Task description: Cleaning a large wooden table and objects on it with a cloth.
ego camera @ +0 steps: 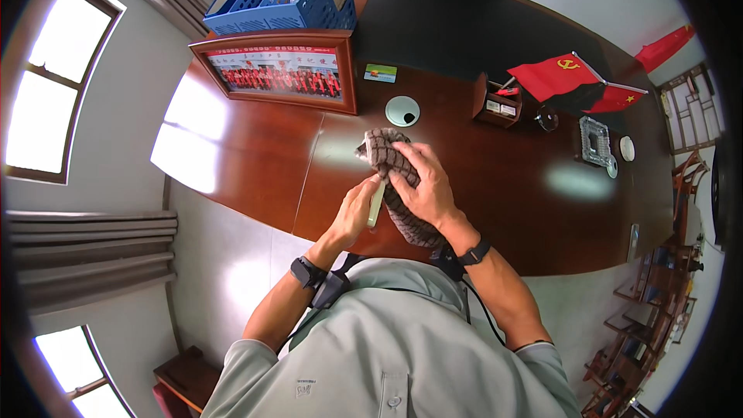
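A brown checked cloth (pixel 406 220) hangs bunched from my hands at the near edge of a glossy dark wood desk (pixel 511 203). My right hand (pixel 426 186) grips the cloth, its thumb and fingers pressed into the folds. In my left hand (pixel 354 209) is a pale green flat object (pixel 376 206), held upright by its upper end; what it is exactly cannot be told. The cloth wraps over that upper end and hides it.
A framed group photograph (pixel 351 84) stands at the back left, before a blue file rack (pixel 255 20). Beyond my hands are a round cable cover (pixel 402 111) and a card (pixel 381 73). Rightward stand a wooden pen holder (pixel 480 98), small red flags (pixel 548 72) and a glass ashtray (pixel 594 139).
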`<state>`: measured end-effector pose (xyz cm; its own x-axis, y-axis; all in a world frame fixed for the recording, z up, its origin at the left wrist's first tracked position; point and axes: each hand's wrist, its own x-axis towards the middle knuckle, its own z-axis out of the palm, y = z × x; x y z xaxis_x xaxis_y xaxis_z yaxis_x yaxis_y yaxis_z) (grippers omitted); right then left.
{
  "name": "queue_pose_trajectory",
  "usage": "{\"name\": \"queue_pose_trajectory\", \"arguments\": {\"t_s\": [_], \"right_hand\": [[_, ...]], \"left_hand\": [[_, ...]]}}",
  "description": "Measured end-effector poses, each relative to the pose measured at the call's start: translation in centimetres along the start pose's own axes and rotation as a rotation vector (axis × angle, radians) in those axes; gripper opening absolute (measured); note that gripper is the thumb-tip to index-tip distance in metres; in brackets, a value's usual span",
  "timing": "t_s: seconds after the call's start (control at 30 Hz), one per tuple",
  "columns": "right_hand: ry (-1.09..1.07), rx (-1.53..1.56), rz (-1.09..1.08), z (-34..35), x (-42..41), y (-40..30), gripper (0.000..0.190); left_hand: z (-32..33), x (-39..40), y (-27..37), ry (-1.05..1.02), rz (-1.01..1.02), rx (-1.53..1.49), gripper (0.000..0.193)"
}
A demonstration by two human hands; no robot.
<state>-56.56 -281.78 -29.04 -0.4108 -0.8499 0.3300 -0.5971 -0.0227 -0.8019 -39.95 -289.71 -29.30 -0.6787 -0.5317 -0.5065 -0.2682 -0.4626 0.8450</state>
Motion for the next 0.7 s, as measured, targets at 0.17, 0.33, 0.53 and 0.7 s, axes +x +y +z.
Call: {"name": "queue_pose_trajectory", "arguments": {"t_s": [0.17,0.33,0.53,0.7], "right_hand": [[0.008,-0.011,0.093,-0.1,2.1,2.8,0.041],[0.072,0.002,0.185,-0.8,2.1,5.3,0.039],[0.035,0.132,-0.003,-2.6,-0.5,0.9,0.041],[-0.141,0.139,-0.177,-1.1,-3.6,-1.8,0.053]], "left_hand": [[-1.5,-0.5,-1.2,-0.13,-0.073,-0.018,0.051],[-1.0,-1.9,0.8,-0.209,-0.208,-0.621,0.049],[-2.5,0.4,-1.6,0.029,-0.165,-0.724,0.044],[-0.4,0.7,-1.6,0.114,0.019,-0.653,0.038]]}}
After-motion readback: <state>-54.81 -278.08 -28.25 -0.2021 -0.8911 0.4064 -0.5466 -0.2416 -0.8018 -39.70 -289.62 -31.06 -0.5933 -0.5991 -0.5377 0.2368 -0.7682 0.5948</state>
